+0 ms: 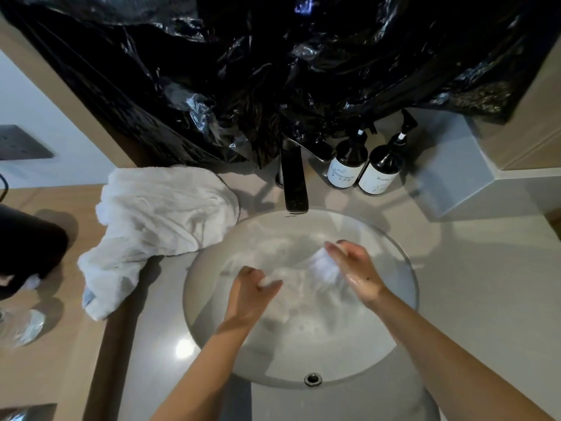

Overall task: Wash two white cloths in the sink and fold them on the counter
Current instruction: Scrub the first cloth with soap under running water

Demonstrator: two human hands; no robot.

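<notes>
blur: wet cloth (324, 265) smeared between both grips, folds unreadable | hidden: left hand (253, 291) fingertips behind cloth; black plastic sheet (273, 71) covers wall beyond the grips | cut off: dark object (27, 247) far left of left grip | too small: bottle labels (343, 174)

We look down on a pale grey stone bench (473, 268), glossy enough to carry a bright spot of reflected ceiling light near its front edge. To the left it meets a tan wood-toned surface (60, 360). Crumpled black plastic sheeting (273, 71) covers the wall above. A dark tap (294, 180) stands behind the basin, two dark pump bottles (361, 168) beside it. A white wall with a grey switch plate (21, 142) lies far left.
</notes>
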